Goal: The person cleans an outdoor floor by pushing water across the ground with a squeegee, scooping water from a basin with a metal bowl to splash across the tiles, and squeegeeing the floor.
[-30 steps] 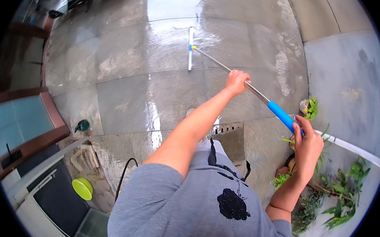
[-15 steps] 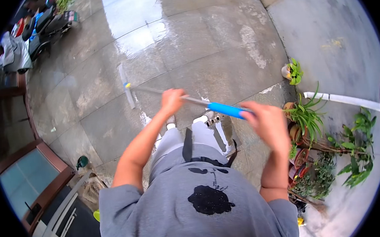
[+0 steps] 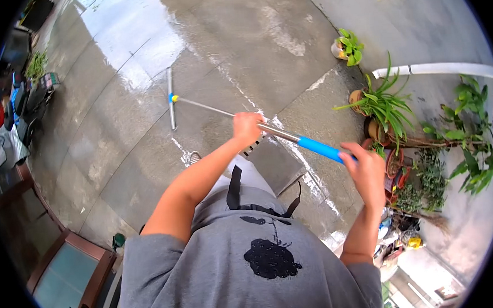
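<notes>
A floor squeegee [image 3: 213, 109] slants across the view, its long metal pole running from upper left to lower right. My left hand [image 3: 248, 127] is closed around the middle of the pole. At the far end, my right hand [image 3: 365, 170] holds the tip of the blue grip [image 3: 321, 148]. The squeegee's long narrow head [image 3: 172, 114] rests on the wet paving [image 3: 207, 44], ahead and to the left of my feet. A blue and yellow joint connects head and pole. One patterned shoe [image 3: 195, 156] shows beside my left forearm.
Potted plants [image 3: 380, 105] line the wall on the right, below a white pipe [image 3: 443, 70]. A drain grate [image 3: 252, 148] lies near my feet. Parked scooters [image 3: 29, 104] stand at the far left, and a brown-framed door [image 3: 63, 275] is at lower left.
The view has turned, shifting scooters and plants leftward. The squeegee head has swung slightly up and right in view, now sharper. Both hands keep hold of the pole.
</notes>
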Available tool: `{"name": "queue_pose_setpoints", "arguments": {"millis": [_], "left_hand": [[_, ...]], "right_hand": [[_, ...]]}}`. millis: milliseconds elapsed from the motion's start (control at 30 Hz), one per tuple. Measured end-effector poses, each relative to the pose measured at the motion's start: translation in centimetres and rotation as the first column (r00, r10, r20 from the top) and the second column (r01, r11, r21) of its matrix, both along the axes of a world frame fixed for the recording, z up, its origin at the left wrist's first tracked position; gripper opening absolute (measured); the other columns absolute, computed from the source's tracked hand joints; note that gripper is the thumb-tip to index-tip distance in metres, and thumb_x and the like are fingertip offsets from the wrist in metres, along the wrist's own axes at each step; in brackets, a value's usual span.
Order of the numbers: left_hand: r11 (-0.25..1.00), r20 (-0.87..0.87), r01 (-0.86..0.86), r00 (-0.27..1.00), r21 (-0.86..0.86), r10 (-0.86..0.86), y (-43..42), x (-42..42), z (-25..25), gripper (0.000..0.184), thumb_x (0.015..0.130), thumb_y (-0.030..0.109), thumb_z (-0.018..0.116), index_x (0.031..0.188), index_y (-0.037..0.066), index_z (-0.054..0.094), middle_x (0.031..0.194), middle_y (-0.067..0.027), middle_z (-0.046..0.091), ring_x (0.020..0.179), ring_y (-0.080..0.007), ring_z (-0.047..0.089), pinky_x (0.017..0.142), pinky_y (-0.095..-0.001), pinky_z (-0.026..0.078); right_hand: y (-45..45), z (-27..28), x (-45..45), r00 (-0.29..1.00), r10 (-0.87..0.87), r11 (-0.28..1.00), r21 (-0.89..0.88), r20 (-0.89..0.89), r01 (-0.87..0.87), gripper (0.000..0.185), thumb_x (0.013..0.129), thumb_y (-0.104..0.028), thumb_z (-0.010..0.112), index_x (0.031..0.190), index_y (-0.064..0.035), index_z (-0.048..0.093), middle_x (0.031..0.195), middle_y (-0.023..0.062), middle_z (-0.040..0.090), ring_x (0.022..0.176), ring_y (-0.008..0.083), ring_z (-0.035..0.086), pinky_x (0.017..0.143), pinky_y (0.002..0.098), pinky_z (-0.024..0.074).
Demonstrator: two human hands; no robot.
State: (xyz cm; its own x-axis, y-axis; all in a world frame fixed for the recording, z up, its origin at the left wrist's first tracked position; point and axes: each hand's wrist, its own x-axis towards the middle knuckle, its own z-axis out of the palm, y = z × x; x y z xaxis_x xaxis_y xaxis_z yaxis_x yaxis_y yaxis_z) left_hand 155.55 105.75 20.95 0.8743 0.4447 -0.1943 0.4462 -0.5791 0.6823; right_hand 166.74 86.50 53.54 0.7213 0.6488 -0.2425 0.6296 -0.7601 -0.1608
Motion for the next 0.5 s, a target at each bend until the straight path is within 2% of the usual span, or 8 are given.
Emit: {"name": "queue_pose_setpoints", "arguments": {"millis": [100, 133, 167, 200, 233, 333, 433, 500], "left_hand": [[0.976, 0.091, 0.216, 0.973, -0.01, -0.214, -9.6, 7.2, 0.6, 0.012, 0.068, 0.023, 0.072, 0.08, 0.023, 0.07, 0.084, -0.0044, 0.069, 0.089, -0.0276, 0.063, 0.08, -0.0434, 0.045], [0.953, 0.09, 0.297, 0.952, -0.051, -0.292, -12.7, 9.0, 1.8, 0.01, 0.069, 0.02, 0.07, 0.078, 0.022, 0.069, 0.085, -0.003, 0.069, 0.09, -0.0269, 0.063, 0.083, -0.0423, 0.044], [0.888, -0.023, 0.416, 0.903, -0.197, -0.428, -15.6, 10.5, 3.4, 0.021, 0.074, 0.02, 0.065, 0.093, 0.024, 0.072, 0.1, -0.0058, 0.068, 0.107, -0.0274, 0.056, 0.096, -0.0448, 0.035], [0.838, 0.044, 0.482, 0.872, -0.255, -0.488, -19.1, 11.7, 3.7, 0.024, 0.074, 0.017, 0.062, 0.096, 0.023, 0.072, 0.104, -0.0068, 0.067, 0.108, -0.0281, 0.055, 0.098, -0.0451, 0.034], [0.799, 0.046, 0.553, 0.828, -0.235, -0.56, -22.0, 12.6, 5.4, 0.026, 0.075, 0.017, 0.06, 0.097, 0.022, 0.072, 0.103, -0.0068, 0.068, 0.108, -0.0285, 0.055, 0.1, -0.0454, 0.033], [0.681, 0.126, 0.675, 0.731, -0.285, -0.671, -29.5, 14.5, 7.5, 0.022, 0.074, 0.021, 0.064, 0.095, 0.021, 0.071, 0.097, -0.0066, 0.068, 0.105, -0.0278, 0.057, 0.097, -0.0453, 0.035], [0.571, 0.249, 0.762, 0.643, -0.306, -0.724, -34.4, 15.4, 7.5, 0.017, 0.074, 0.024, 0.067, 0.09, 0.019, 0.07, 0.089, -0.0072, 0.068, 0.095, -0.0274, 0.062, 0.091, -0.0424, 0.04], [0.463, 0.309, 0.823, 0.557, -0.329, -0.771, -36.2, 16.4, 6.7, 0.018, 0.073, 0.024, 0.068, 0.089, 0.018, 0.07, 0.088, -0.0078, 0.068, 0.093, -0.0284, 0.062, 0.089, -0.0434, 0.042]], "right_hand": [[-9.3, 3.1, 1.1, 0.984, -0.168, 0.985, 0.048, 0.068, 0.165, 0.02, 0.082, -0.02, 0.071, 0.099, -0.0102, 0.069, 0.07, 0.0181, 0.064, 0.063, 0.035, 0.064, 0.057, 0.0376, 0.048], [-11.6, 4.4, 1.1, 0.963, -0.258, 0.965, -0.021, 0.08, 0.261, 0.02, 0.081, -0.018, 0.072, 0.099, -0.0098, 0.069, 0.069, 0.018, 0.064, 0.062, 0.0343, 0.063, 0.057, 0.0366, 0.0477], [-14.3, 5.6, 0.8, 0.944, -0.306, 0.944, -0.089, 0.126, 0.318, 0.02, 0.081, -0.015, 0.072, 0.099, -0.0084, 0.068, 0.069, 0.0179, 0.064, 0.062, 0.0331, 0.063, 0.057, 0.0358, 0.0474], [-16.5, 7.2, 0.3, 0.905, -0.411, 0.907, -0.052, 0.107, 0.418, 0.019, 0.081, -0.014, 0.071, 0.099, -0.007, 0.067, 0.069, 0.018, 0.065, 0.061, 0.0313, 0.064, 0.058, 0.0358, 0.0475], [-18.4, 8.2, -0.4, 0.874, -0.458, 0.883, -0.03, 0.164, 0.469, 0.019, 0.082, -0.013, 0.07, 0.1, -0.0065, 0.067, 0.066, 0.0174, 0.064, 0.06, 0.0297, 0.064, 0.058, 0.0357, 0.0478], [-22.4, 11.2, -2.0, 0.82, -0.496, 0.829, -0.127, 0.285, 0.545, 0.02, 0.083, -0.012, 0.068, 0.103, -0.0078, 0.067, 0.061, 0.0146, 0.061, 0.053, 0.0256, 0.059, 0.052, 0.0356, 0.0438], [-22.4, 12.5, -3.3, 0.701, -0.651, 0.685, -0.171, 0.293, 0.708, 0.022, 0.084, -0.011, 0.067, 0.106, -0.0081, 0.066, 0.057, 0.012, 0.057, 0.047, 0.0234, 0.051, 0.048, 0.0356, 0.0395], [-22.3, 11.9, -4.0, 0.666, -0.686, 0.66, -0.135, 0.292, 0.739, 0.024, 0.083, -0.009, 0.067, 0.107, -0.0084, 0.066, 0.057, 0.0122, 0.056, 0.047, 0.0238, 0.051, 0.047, 0.0358, 0.0393]]}}
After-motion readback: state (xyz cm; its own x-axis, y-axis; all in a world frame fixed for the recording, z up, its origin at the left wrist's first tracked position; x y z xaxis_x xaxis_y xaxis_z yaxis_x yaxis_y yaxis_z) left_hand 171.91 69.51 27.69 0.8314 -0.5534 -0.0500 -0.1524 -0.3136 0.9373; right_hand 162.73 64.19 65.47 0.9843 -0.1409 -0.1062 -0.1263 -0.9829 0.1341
